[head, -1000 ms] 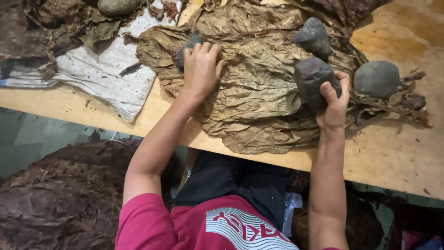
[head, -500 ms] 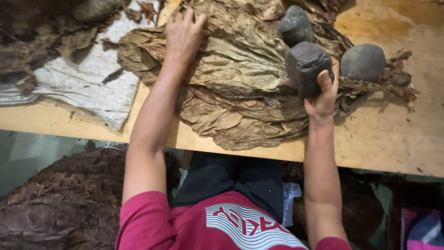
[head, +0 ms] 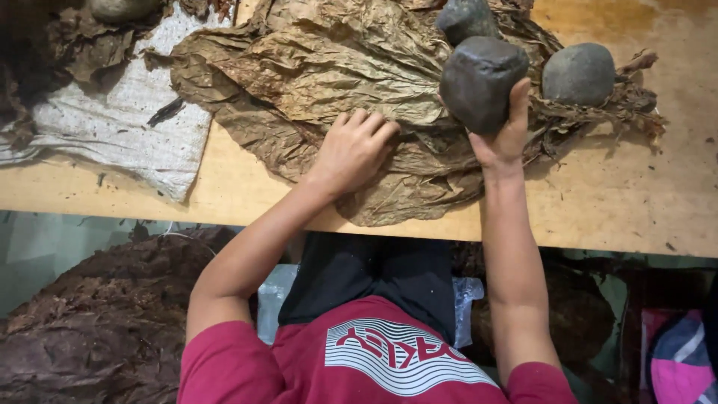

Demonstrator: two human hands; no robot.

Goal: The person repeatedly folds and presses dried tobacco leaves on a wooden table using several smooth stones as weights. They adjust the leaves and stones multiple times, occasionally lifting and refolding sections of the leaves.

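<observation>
The left hand (head: 351, 150) lay flat and open on the leaves (head: 314, 82) on the desk (head: 643, 202). The right hand (head: 502, 138) gripped a stone (head: 479, 82). It could slip and tear them.

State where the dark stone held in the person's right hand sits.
In the head view, the dark stone sits upper right, gripped by the right hand above the dried leaves, between two other stones.

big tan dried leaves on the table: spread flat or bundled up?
Spread. The large wrinkled tan dried leaves lie opened out across the wooden table, with the left hand pressed flat on them.
</observation>
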